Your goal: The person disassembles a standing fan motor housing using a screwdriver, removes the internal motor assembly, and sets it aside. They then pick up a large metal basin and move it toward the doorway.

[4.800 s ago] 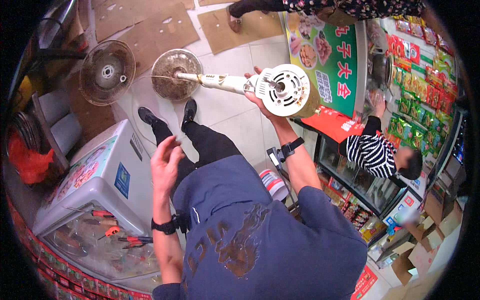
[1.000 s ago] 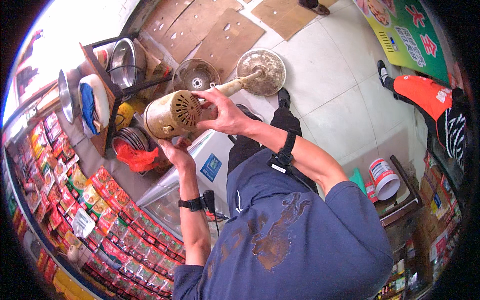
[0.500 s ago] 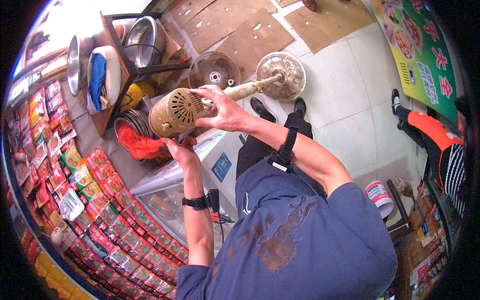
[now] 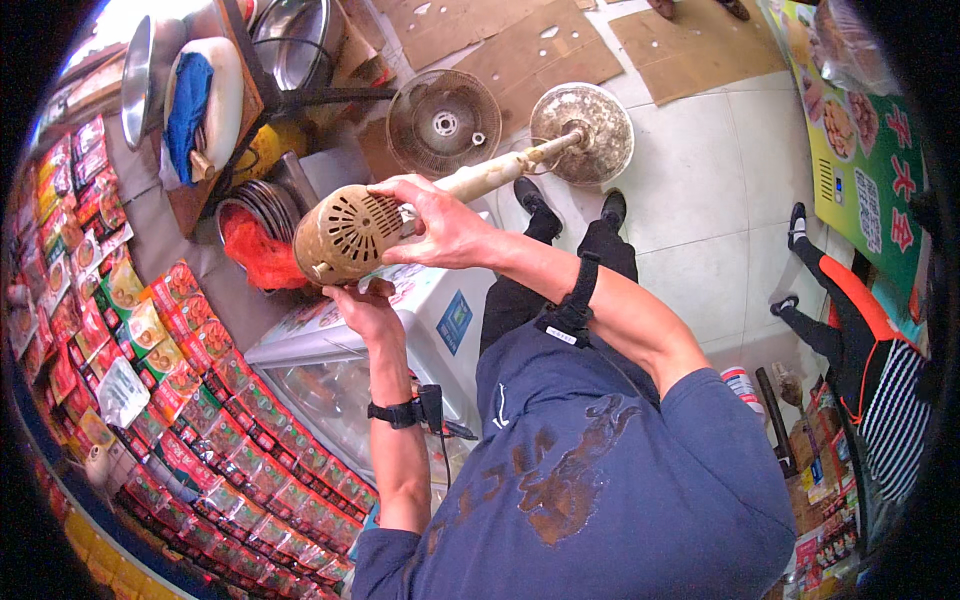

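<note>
A dirty, beige pedestal fan stands tilted in front of me, its slotted motor housing (image 4: 345,235) bare of any grille. My right hand (image 4: 445,225) grips the edge of the housing, thumb below and fingers on top, close to where the pole (image 4: 495,172) joins it. From below, my left hand (image 4: 370,308) holds the housing's lower edge; its fingertips are partly hidden. The pole runs to a grimy round base (image 4: 597,140) on the floor. Beside it lies a round wire fan grille (image 4: 443,122).
A white chest freezer (image 4: 400,320) stands under my left arm. Packets (image 4: 220,400) fill the shelves at left. Metal basins (image 4: 290,40) and a pot with red netting (image 4: 262,250) sit beyond. Cardboard (image 4: 500,45) covers floor tiles. A person in striped clothing (image 4: 893,410) is at right.
The view has shifted a little, and the floor things appear further up and right. The housing has tipped slightly, with both hands still on it. The person at right shows more of their legs.
</note>
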The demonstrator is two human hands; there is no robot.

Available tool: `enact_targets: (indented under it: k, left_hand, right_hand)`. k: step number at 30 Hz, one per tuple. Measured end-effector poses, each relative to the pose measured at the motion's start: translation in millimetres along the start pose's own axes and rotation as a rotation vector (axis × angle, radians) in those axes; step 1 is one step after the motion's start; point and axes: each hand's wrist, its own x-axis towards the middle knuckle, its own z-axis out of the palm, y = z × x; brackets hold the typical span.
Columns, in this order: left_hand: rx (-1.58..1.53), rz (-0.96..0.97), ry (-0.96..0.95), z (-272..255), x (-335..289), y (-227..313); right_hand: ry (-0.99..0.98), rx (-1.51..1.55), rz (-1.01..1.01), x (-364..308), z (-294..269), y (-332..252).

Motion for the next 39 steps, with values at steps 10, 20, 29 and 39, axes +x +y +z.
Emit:
enact_targets:
  k: [10,20,29,39]
  left_hand:
    - [-0.017,-0.078,0.081,-14.6,-37.8,-0.4]
    - [-0.119,-0.197,0.05,-57.0,-114.1,-17.1]
    - [0.159,-0.268,-0.127,-89.5,-166.2,-36.3]
    - [0.228,-0.343,-0.339,-127.8,-211.5,-53.4]
  right_hand:
    - [-0.156,-0.014,-0.028,9.5,16.0,22.0]
    - [-0.43,0.042,0.032,-4.9,-2.4,14.5]
    - [-0.625,0.144,0.072,-21.5,-7.4,19.4]
    - [-0.761,0.225,0.147,-31.8,-7.7,21.3]
